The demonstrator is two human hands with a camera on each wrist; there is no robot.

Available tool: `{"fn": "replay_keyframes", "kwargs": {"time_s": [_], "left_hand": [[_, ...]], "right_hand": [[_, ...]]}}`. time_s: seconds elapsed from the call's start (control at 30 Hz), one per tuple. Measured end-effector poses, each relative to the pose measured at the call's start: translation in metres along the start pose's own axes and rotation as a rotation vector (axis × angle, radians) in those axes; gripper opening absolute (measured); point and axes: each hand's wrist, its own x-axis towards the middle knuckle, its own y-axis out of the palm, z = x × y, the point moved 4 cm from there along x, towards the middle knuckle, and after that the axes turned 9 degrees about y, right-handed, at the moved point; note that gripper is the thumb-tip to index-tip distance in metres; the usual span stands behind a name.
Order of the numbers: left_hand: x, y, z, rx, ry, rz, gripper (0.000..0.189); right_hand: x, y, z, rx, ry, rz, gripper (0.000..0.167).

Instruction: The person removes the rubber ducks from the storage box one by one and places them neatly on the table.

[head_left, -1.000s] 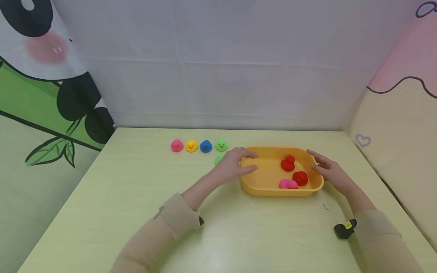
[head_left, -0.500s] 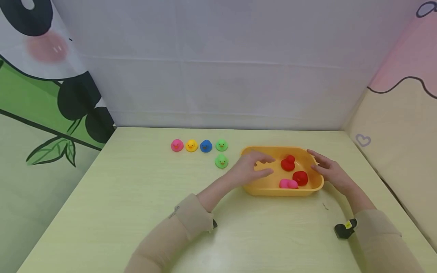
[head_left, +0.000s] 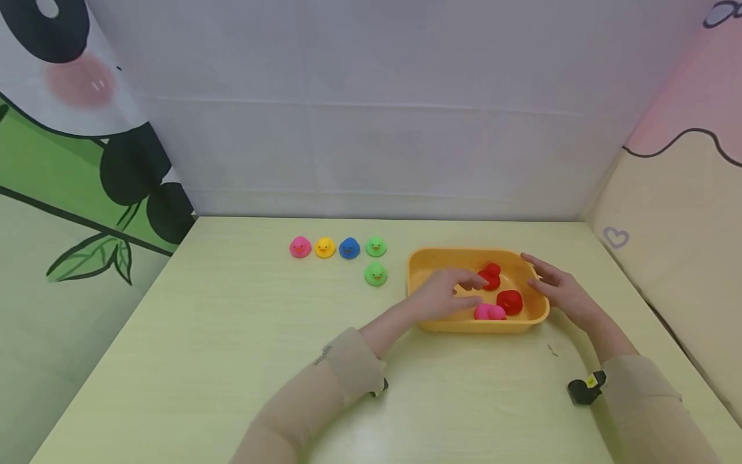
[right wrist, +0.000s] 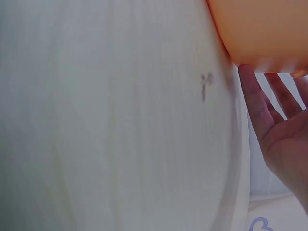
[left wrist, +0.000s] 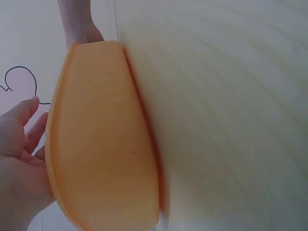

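In the head view my left hand (head_left: 440, 296) hovers over an orange-yellow tray (head_left: 426, 260), its thumb and fingers parted with nothing between them. Just beyond its fingertips lie a red rubber duck (head_left: 493, 277) and a pink rubber duck (head_left: 489, 312). Another red duck (head_left: 510, 302) sits a little farther right in the tray. My right hand (head_left: 562, 293) rests against the tray's right end, fingers extended. The right wrist view has that hand (right wrist: 284, 137) with fingertips at the tray's outer wall (right wrist: 264, 33). Seen by the left wrist camera, the tray wall (left wrist: 101, 134) hides the ducks.
Left of the tray, a row holds a pink duck (head_left: 300, 247), a yellow duck (head_left: 325, 248), a blue duck (head_left: 350, 249) and a green duck (head_left: 376, 247). A second green duck (head_left: 376, 274) stands in front of the first. A pale curtain (head_left: 371, 161) hangs behind the table.
My left hand has moved right, from the tray's left end to over its middle near the red and pink ducks. The front green duck is now fully visible. The right hand stays put.
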Motion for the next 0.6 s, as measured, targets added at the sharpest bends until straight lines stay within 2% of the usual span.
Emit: {"fn": "replay_keyframes", "kwargs": {"time_s": [0.37, 0.6], "left_hand": [[0.019, 0.019, 0.008, -0.037, -0.001, 0.092, 0.039], [0.024, 0.025, 0.006, -0.022, -0.056, 0.141, 0.036]], "right_hand": [[-0.002, 0.0, 0.002, -0.004, 0.006, 0.0, 0.061], [-0.003, 0.0, 0.004, -0.009, 0.017, 0.001, 0.061]]}}
